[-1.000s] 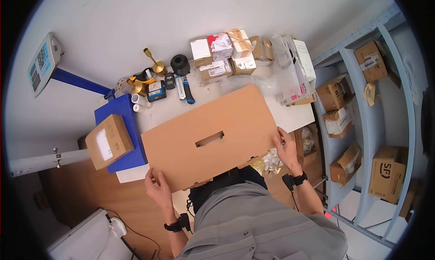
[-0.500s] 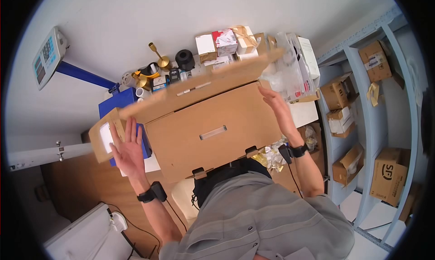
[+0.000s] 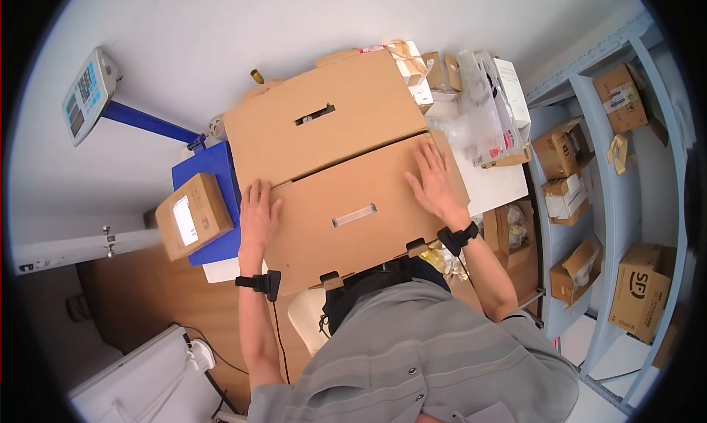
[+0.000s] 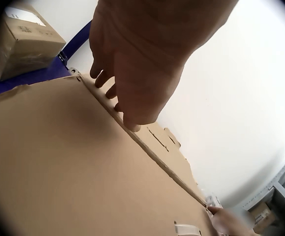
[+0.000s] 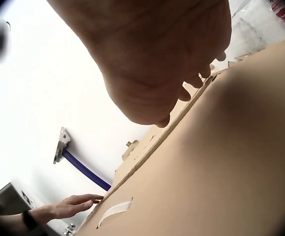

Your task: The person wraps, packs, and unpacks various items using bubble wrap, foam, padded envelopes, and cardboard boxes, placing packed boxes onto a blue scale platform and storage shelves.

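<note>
A large brown cardboard box (image 3: 309, 239) lies in front of me, its lid flap (image 3: 346, 91) folded back to the far side along a straight crease. Each of the two panels has a handle slot; the near slot (image 3: 354, 215) has a pale strip across it. At the left end of the crease my left hand (image 3: 258, 218) rests on the cardboard with extended fingers. My right hand (image 3: 436, 186) touches the panel near the right end, fingers spread towards the crease. In the left wrist view, the fingertips of the left hand (image 4: 137, 64) are right at the crease.
To the left, a taped carton (image 3: 197, 213) sits on a blue scale platform (image 3: 224, 169) with a display (image 3: 87, 91). Small boxes (image 3: 409, 58) and plastic bags (image 3: 479, 117) stand behind at the right. A shelf rack (image 3: 589, 180) with cartons runs along the right side.
The lid flap has swung away from me and lies folded back, uncovering the near panel. Both hands let go of its near edge, lifted, and came down at the crease.
</note>
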{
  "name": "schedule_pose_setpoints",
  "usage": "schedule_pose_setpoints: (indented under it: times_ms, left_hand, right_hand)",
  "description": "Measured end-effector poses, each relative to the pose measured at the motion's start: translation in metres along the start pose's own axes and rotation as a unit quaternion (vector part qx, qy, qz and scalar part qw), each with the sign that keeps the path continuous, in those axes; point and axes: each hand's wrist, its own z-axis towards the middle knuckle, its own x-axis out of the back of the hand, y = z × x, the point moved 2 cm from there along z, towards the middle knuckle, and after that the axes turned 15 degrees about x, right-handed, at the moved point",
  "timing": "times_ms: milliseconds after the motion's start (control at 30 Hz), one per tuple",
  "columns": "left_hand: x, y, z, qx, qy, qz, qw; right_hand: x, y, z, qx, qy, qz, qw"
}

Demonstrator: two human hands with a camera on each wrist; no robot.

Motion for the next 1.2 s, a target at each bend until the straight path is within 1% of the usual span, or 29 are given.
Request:
schedule_pose_setpoints:
  times_ms: [33,67,100,133,200,267,333,367,400,433,467,500,533,567,600,633,667,700,767,800,833,867,900,967,1000,1033,1100,1133,1200]
  left_hand:
    - [0.001,0.003,-0.001,0.0,0.002,0.0,1.0]
    - [0.001,0.006,-0.001,-0.032,-0.018,0.017,0.999]
    - [0.001,0.01,-0.001,-0.065,-0.037,0.036,0.997]
    - [-0.001,0.011,-0.002,-0.066,-0.035,0.036,0.997]
    - [-0.011,0.021,-0.003,-0.092,-0.018,-0.005,0.996]
    - [-0.005,0.036,0.003,-0.104,-0.013,0.0,0.994]
    - [-0.005,0.045,0.01,-0.113,-0.007,0.006,0.994]
    - [-0.006,0.045,0.014,-0.086,-0.02,-0.008,0.996]
    - [-0.005,0.044,0.018,-0.058,-0.033,-0.02,0.998]
    - [-0.003,0.043,0.021,-0.063,-0.032,-0.019,0.997]
    - [0.0,0.041,0.023,-0.046,-0.031,-0.047,0.997]
    - [0.003,0.04,0.023,-0.029,-0.032,-0.074,0.996]
    - [0.013,0.044,0.02,-0.035,-0.034,-0.072,0.996]
    - [0.036,0.052,0.013,-0.051,-0.01,-0.097,0.994]
    - [0.062,0.061,0.002,-0.067,0.013,-0.122,0.99]
    - [0.089,0.071,-0.016,-0.063,0.011,-0.114,0.991]
    - [0.118,0.083,-0.039,-0.055,0.01,-0.106,0.993]
    - [0.145,0.094,-0.065,-0.069,-0.004,-0.106,0.992]
    - [0.18,0.112,-0.115,-0.078,-0.047,-0.121,0.988]
    - [0.188,0.117,-0.136,-0.076,-0.071,-0.136,0.985]
    - [0.189,0.113,-0.158,-0.04,-0.118,-0.17,0.977]
    - [0.19,0.112,-0.175,0.003,-0.166,-0.177,0.97]
    - [0.19,0.112,-0.188,0.046,-0.214,-0.185,0.958]
    - [0.196,0.121,-0.2,0.074,-0.232,-0.183,0.953]
    - [0.197,0.124,-0.206,0.09,-0.248,-0.185,0.947]
    - [0.197,0.12,-0.21,0.098,-0.249,-0.187,0.945]
    - [0.195,0.109,-0.218,0.093,-0.299,-0.292,0.904]
    - [0.192,0.108,-0.221,0.092,-0.298,-0.294,0.903]
    - [0.186,0.104,-0.223,0.157,-0.266,-0.245,0.919]
  right_hand:
    - [0.001,0.005,-0.003,-0.031,0.021,0.0,0.999]
    - [0.003,0.008,-0.008,-0.029,0.023,0.0,0.999]
    - [0.005,0.012,-0.015,-0.078,0.041,0.028,0.996]
    - [0.006,0.014,-0.022,-0.127,0.059,0.056,0.988]
    - [0.006,0.017,-0.037,-0.145,0.062,0.059,0.986]
    - [0.007,0.021,-0.056,-0.171,0.069,0.057,0.981]
    - [0.005,0.022,-0.07,-0.184,0.086,0.117,0.972]
    - [0.004,0.023,-0.074,-0.186,0.09,0.113,0.972]
    - [0.0,0.024,-0.079,-0.222,0.097,0.184,0.953]
    - [-0.002,0.024,-0.081,-0.257,0.103,0.255,0.926]
    - [-0.002,0.025,-0.082,-0.277,0.098,0.261,0.92]
    - [0.0,0.026,-0.083,-0.281,0.102,0.262,0.918]
    - [0.003,0.026,-0.085,-0.284,0.135,0.312,0.897]
    - [0.004,0.028,-0.087,-0.285,0.168,0.36,0.872]
    - [0.004,0.031,-0.091,-0.29,0.171,0.362,0.869]
    - [0.004,0.037,-0.097,-0.292,0.232,0.438,0.818]
    - [0.005,0.043,-0.103,-0.29,0.287,0.509,0.758]
    - [0.021,0.041,-0.108,-0.299,0.291,0.539,0.732]
    - [0.058,0.028,-0.117,-0.254,0.325,0.613,0.674]
    - [0.061,0.034,-0.131,-0.258,0.313,0.62,0.672]
    - [0.064,0.041,-0.145,-0.226,0.294,0.659,0.655]
    - [0.067,0.037,-0.149,-0.195,0.276,0.696,0.634]
    - [0.065,0.029,-0.152,-0.2,0.266,0.702,0.63]
    - [0.076,0.002,-0.146,-0.285,0.218,0.673,0.647]
    - [0.077,-0.013,-0.143,-0.315,0.208,0.676,0.633]
    - [0.075,-0.016,-0.142,-0.317,0.201,0.677,0.633]
    - [0.076,-0.016,-0.141,-0.295,0.143,0.638,0.696]
    - [0.073,-0.009,-0.144,-0.295,0.143,0.637,0.698]
    - [0.06,0.01,-0.152,-0.288,0.091,0.638,0.708]
